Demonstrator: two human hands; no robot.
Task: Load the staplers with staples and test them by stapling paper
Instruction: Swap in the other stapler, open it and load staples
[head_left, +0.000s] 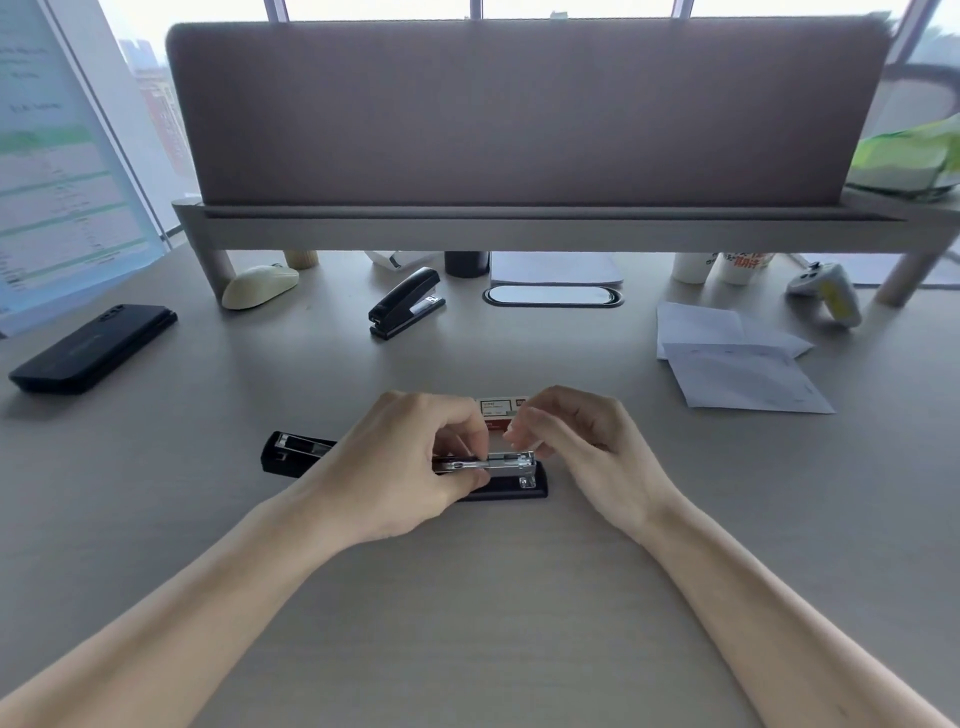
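Note:
A black stapler (511, 486) lies opened flat at the desk's middle, its lid (293, 452) swung out to the left and its metal magazine (511, 462) exposed. My left hand (400, 467) pinches the magazine's rail between thumb and fingers. My right hand (576, 441) hovers just above the magazine's right end with fingertips pinched together; whether they hold staples I cannot tell. A small red and white staple box (498, 410) sits right behind the hands. A second black stapler (408, 301) stands closed farther back. Folded white papers (737, 358) lie at the right.
A black phone (93, 348) lies at the left, a cream mouse (260, 286) behind it. A raised shelf (519, 228) with a grey panel spans the back. A game controller (826, 291) and cups (727, 267) sit at the back right.

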